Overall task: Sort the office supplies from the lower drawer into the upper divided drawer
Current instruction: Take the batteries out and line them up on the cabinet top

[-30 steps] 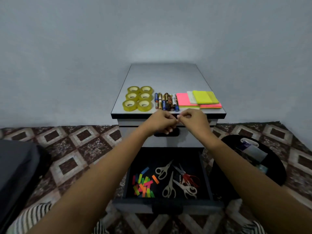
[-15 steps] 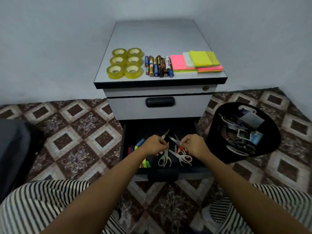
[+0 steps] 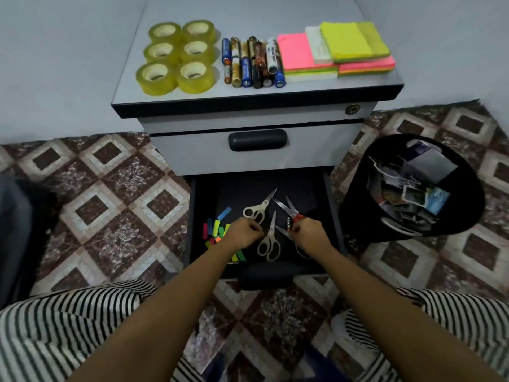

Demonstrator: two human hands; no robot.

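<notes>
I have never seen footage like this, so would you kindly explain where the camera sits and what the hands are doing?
There is no machine here. A person wears one wide-angle camera on the head, looking forward and down, so the two bare arms are their own.

They face a small cabinet. On its top lie six tape rolls, a row of batteries and stacks of sticky notes. The upper drawer is shut. The lower drawer is pulled out and holds scissors and small coloured tabs. A black bin stands to the right.

The right hand curls round the handle of the red scissors. The left hand is curled beside white scissors. Whether it holds anything is hidden.
</notes>
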